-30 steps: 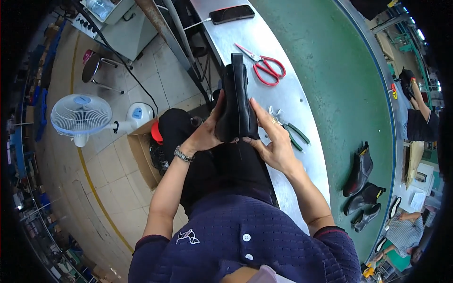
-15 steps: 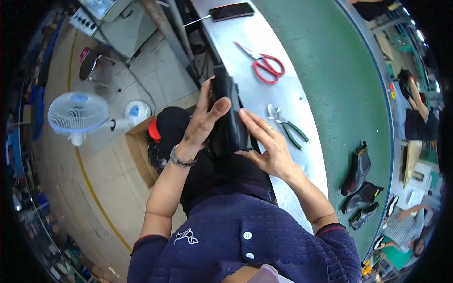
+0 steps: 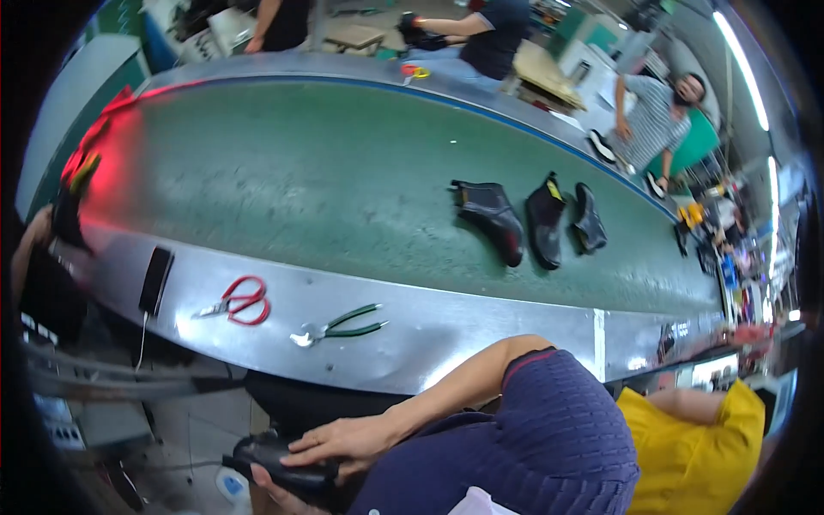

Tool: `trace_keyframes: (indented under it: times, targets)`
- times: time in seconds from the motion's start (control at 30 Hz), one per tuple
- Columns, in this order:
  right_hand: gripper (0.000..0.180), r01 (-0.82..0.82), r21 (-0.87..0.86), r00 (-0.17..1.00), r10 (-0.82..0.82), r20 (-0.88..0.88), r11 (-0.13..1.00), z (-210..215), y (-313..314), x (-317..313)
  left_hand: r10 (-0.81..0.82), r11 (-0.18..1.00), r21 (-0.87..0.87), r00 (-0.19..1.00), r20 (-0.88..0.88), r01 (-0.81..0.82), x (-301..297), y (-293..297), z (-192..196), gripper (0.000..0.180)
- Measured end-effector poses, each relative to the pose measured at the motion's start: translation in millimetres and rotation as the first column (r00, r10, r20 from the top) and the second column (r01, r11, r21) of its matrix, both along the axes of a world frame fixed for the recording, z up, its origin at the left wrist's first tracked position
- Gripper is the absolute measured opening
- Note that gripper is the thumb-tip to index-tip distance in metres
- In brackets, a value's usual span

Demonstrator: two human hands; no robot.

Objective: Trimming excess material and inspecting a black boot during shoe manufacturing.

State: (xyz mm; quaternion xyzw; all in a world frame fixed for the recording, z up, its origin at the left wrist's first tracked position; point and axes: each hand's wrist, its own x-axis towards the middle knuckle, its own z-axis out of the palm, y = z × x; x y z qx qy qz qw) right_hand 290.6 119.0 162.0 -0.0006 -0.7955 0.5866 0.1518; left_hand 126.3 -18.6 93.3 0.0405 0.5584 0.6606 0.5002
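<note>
Black boot (image 3: 300, 475) sat grasped between left hand (image 3: 275, 493) and right hand (image 3: 345, 439); it seemed light, slightly slick, best held along both sides.

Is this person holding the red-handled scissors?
No, the scissors lie on the metal ledge, while the left hand and right hand hold a black boot.

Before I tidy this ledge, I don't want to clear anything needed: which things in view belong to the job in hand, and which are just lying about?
In the job:
black boot, between the left hand and right hand
probably red-handled scissors and green-handled nippers, nearby but untouched

Apparently lying about:
smartphone on the ledge
other black footwear on the green surface
</note>
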Motion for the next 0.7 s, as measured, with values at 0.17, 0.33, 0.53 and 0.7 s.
trace_keyframes:
  times: [0.17, 0.33, 0.53, 0.7]
  targets:
    - [0.086, -0.118, -0.286, 0.917, 0.215, 0.336, 0.951, -8.2, 1.0, -14.2, -0.136, 0.988, 0.028, 0.933, -0.333, 0.153, -11.5, -10.8, -47.5, 0.075]
    - [0.063, -0.127, -0.359, 0.854, 0.286, 0.435, 0.925, -14.4, 10.5, -18.2, -0.158, 0.979, 0.006, 0.771, -0.617, 0.205, -26.7, -33.8, -89.8, 0.074]
    - [0.051, -0.263, -0.075, 0.746, 0.252, 0.617, 0.962, 21.4, 14.7, -25.3, -0.101, 0.985, -0.016, 0.503, -0.859, 0.17, -34.8, -58.7, -128.5, 0.072]
    - [0.052, -0.173, -0.022, 0.785, 0.151, 0.6, 0.985, 27.3, 3.9, -32.2, -0.052, 0.993, -0.026, 0.233, -0.971, 0.113, -22.3, -62.9, -124.1, 0.07]
